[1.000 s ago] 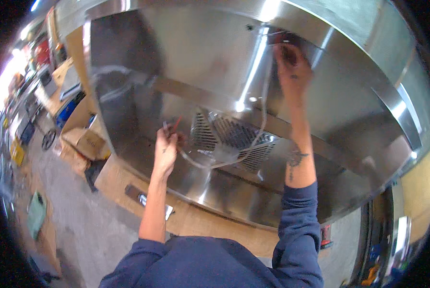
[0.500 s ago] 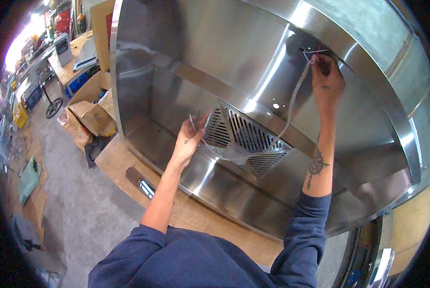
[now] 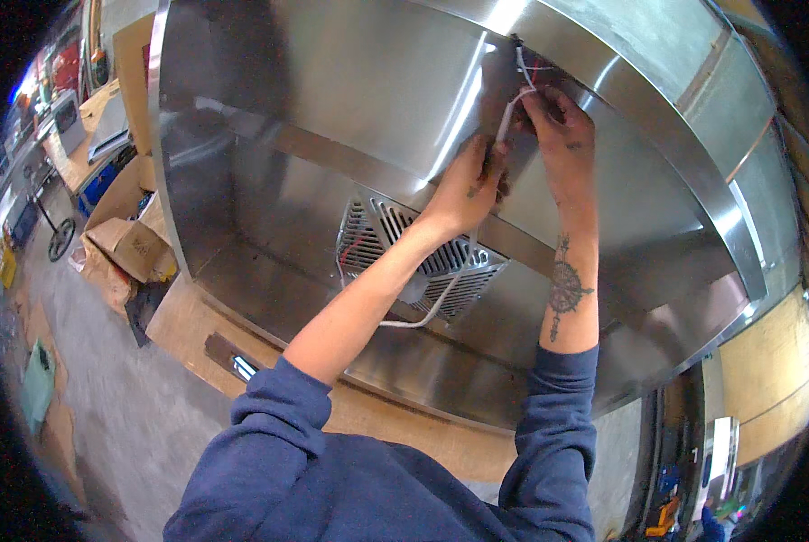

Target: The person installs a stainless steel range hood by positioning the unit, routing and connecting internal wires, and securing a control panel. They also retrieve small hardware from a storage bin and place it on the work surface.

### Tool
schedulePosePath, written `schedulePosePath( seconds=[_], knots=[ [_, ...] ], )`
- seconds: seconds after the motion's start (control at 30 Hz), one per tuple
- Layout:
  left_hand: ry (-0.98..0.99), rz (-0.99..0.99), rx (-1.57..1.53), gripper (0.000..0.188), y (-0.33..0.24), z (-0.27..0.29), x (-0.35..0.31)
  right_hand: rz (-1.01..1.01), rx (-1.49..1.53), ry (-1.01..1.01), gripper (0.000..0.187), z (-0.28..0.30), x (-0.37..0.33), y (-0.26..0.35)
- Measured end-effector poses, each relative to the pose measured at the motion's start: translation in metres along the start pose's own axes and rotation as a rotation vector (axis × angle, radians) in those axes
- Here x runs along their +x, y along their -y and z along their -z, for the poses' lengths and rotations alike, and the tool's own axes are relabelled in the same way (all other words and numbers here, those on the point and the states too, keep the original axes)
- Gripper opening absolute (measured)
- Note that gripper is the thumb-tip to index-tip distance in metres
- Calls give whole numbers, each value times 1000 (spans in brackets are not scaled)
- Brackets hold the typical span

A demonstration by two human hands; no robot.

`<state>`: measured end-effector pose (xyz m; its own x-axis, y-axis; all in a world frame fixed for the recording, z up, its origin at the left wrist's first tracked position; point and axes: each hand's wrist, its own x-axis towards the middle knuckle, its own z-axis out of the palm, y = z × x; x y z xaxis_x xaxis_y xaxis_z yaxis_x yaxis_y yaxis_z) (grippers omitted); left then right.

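A white cable (image 3: 440, 301) runs up past a slotted metal vent (image 3: 394, 215) inside a large stainless-steel hood (image 3: 359, 81). My left hand (image 3: 473, 185) is closed around its upper part, where the cable emerges above the fingers. Just right of it, my right hand (image 3: 560, 126) pinches near the cable's end, by the hood's far edge. Thin white and red wires (image 3: 525, 68) spread above these fingertips, close to a small dark fitting (image 3: 516, 41). My right fingers partly hide the wire ends.
The hood rests on a wooden surface (image 3: 183, 312), with a dark metal strip (image 3: 231, 356) at its near left. A cardboard box (image 3: 129, 246) and a handwheel (image 3: 61, 240) stand farther left. Plywood panels (image 3: 766, 361) are at the right.
My left hand has moved right and up from beside the vent, leaving the thin wires there, and now grips the cable beside my right hand. The view has shifted slightly right.
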<state>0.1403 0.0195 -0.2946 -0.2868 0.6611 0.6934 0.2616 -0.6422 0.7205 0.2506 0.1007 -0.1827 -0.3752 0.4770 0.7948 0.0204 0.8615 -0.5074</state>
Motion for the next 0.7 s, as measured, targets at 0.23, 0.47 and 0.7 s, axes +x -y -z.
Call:
schedulePosePath(
  seconds=[0.23, 0.47, 0.7],
  knots=[
    [-172, -131, 110, 15, 14, -11, -6, 66, -232, -83, 24, -6, -1, 5],
    [-179, -44, 196, 16, -3, -13, -6, 119, -235, -235, 29, -3, 5, 1],
    [-158, -93, 159, 21, 3, -12, -10, 86, -216, -225, 31, -3, 3, 3]
  ],
)
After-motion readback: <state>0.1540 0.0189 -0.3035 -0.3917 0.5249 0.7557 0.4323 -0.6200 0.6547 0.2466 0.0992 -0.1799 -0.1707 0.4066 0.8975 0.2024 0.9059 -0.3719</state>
